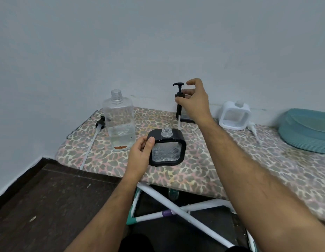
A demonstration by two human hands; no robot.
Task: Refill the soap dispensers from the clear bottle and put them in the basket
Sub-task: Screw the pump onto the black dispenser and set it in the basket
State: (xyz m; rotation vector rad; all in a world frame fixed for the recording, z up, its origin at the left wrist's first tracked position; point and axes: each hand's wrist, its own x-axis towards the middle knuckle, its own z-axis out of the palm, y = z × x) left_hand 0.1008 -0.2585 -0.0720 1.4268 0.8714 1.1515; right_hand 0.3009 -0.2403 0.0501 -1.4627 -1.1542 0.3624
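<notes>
Black-framed dispenser (167, 148) stood uncapped on the leopard-print board (203, 166), left hand (141, 153) clasping its side. Right hand (194, 102) pinched the black pump (179, 96), lifted above the open neck. Clear bottle (120, 122) waited just left, white dispenser (234, 115) and teal basket (307, 131) farther right.

Setting: a plain domestic room, improvised work corner. Evidence: bare pale grey-blue painted wall (158, 42); dark brown tiled floor (49, 206); folding ironing board with leopard-print fabric cover (203, 170) on crossed white metal legs (185, 213); teal woven round basket (307, 133) at the board's right end.
</notes>
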